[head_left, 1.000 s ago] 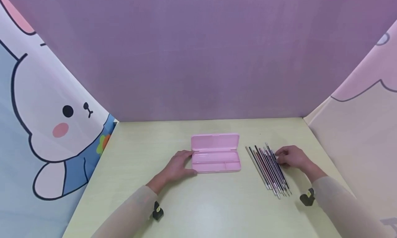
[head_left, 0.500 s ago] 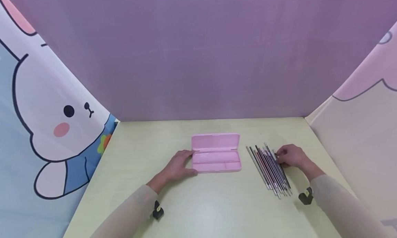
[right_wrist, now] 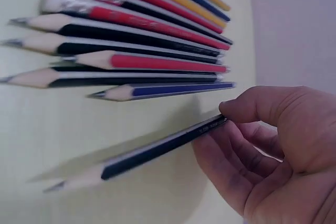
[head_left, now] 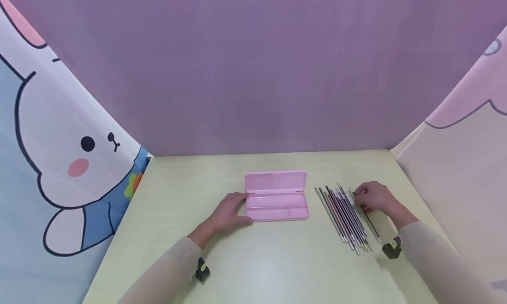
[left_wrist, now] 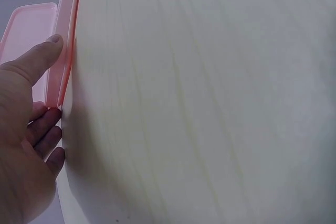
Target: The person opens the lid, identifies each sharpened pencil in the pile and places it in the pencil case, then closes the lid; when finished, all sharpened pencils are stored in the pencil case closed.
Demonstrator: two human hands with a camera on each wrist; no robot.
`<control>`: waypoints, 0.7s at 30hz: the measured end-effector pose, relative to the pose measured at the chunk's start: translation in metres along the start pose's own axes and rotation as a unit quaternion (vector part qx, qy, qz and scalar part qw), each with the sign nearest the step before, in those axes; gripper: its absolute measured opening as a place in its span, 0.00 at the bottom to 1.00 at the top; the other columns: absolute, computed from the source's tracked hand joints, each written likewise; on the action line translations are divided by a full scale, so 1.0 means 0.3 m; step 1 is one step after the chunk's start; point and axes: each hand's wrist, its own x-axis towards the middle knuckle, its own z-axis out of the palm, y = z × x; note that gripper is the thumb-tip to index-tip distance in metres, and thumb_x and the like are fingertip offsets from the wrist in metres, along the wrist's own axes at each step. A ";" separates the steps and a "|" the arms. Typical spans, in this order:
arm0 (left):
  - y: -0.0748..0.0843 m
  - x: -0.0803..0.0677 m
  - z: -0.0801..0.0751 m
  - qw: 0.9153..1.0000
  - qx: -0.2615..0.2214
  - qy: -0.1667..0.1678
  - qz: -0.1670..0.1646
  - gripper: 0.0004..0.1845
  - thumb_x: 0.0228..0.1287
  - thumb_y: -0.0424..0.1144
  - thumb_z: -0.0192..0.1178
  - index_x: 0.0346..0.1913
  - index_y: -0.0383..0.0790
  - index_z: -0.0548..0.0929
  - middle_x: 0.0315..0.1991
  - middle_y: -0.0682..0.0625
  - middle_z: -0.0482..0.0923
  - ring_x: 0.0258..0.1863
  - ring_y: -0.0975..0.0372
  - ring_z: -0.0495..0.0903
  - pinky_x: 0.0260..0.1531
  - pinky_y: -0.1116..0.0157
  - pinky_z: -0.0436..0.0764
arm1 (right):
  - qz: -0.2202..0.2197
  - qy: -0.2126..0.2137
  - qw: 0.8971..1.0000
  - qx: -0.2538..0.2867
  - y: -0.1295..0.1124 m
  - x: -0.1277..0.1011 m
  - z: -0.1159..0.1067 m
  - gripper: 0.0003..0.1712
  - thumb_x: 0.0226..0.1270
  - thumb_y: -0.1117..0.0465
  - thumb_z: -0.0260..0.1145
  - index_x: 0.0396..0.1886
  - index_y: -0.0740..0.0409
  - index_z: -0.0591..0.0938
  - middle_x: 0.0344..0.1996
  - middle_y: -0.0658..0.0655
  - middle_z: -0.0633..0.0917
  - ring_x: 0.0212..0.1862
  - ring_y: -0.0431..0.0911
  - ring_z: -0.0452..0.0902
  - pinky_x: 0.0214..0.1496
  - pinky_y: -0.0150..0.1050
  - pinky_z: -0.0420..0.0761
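The right hand (head_left: 374, 198) pinches one slim black-barrelled wooden pencil (right_wrist: 157, 150) at its blunt back end, thumb and forefinger curled round it, the sharpened tip pointing away towards the near edge of the pale green table (head_left: 261, 260). In the right wrist view the pencil sits tilted and just apart from the row of loose pencils (head_left: 342, 216) — red, black, blue and yellow barrels lying side by side on the table, to the right of the open pink plastic pencil case (head_left: 277, 200).

The pencil looks light and stiff, with a smooth lacquered barrel that could slide or roll between the fingers, and a point that seems likely to snap if knocked. Held so far back it may swing at the tip; a pinch nearer the middle would probably steady it.

The left hand (head_left: 227, 214) rests on the table against the left end of the case — thumb laid on its rim, fingers loosely bent below, steadying rather than gripping. The case appears thin-walled and light, so it would likely skid without that hand.
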 end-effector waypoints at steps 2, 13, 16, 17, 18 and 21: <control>0.000 -0.001 0.001 1.000 -0.001 0.002 0.002 0.50 0.53 0.57 0.77 0.76 0.41 0.68 0.71 0.47 0.73 0.72 0.50 0.68 0.75 0.47 0.66 | -0.013 -0.002 1.000 0.007 -0.014 -0.002 -0.013 0.22 0.66 0.63 0.66 0.55 0.73 0.79 0.41 0.65 0.88 0.34 0.49 0.87 0.35 0.45 0.91; 0.007 -0.007 -0.004 1.000 -0.007 0.002 -0.001 0.50 0.54 0.58 0.76 0.76 0.42 0.68 0.72 0.46 0.72 0.73 0.49 0.67 0.75 0.45 0.66 | -0.110 -0.007 0.994 -0.015 -0.163 -0.028 -0.043 0.19 0.71 0.66 0.60 0.59 0.68 0.82 0.40 0.63 0.87 0.36 0.47 0.80 0.36 0.40 0.88; 0.005 -0.008 -0.001 1.000 -0.004 0.002 -0.002 0.50 0.54 0.57 0.76 0.76 0.42 0.68 0.72 0.47 0.72 0.73 0.49 0.67 0.75 0.46 0.65 | -0.134 -0.009 0.991 -0.021 -0.209 -0.032 -0.035 0.18 0.73 0.65 0.61 0.58 0.67 0.83 0.39 0.62 0.86 0.35 0.47 0.78 0.34 0.38 0.85; 0.005 -0.008 -0.001 1.000 -0.003 0.002 -0.002 0.50 0.54 0.58 0.76 0.76 0.42 0.68 0.72 0.47 0.72 0.73 0.49 0.67 0.75 0.46 0.65 | -0.142 -0.010 0.990 -0.020 -0.224 -0.033 -0.030 0.17 0.73 0.66 0.61 0.57 0.67 0.83 0.39 0.61 0.86 0.35 0.47 0.78 0.32 0.37 0.85; 0.004 -0.008 0.000 1.000 -0.002 0.002 -0.002 0.50 0.54 0.58 0.76 0.76 0.42 0.68 0.72 0.47 0.72 0.73 0.49 0.67 0.75 0.46 0.65 | -0.151 -0.011 0.988 -0.018 -0.238 -0.033 -0.026 0.17 0.73 0.66 0.61 0.57 0.66 0.84 0.39 0.61 0.86 0.34 0.48 0.78 0.31 0.37 0.84; 0.004 -0.008 0.000 1.000 -0.001 0.002 -0.002 0.49 0.54 0.57 0.76 0.76 0.42 0.68 0.72 0.47 0.72 0.73 0.49 0.67 0.75 0.46 0.65 | -0.175 -0.020 0.984 -0.016 -0.278 -0.029 -0.012 0.15 0.73 0.66 0.62 0.55 0.65 0.85 0.40 0.63 0.87 0.34 0.48 0.78 0.30 0.36 0.82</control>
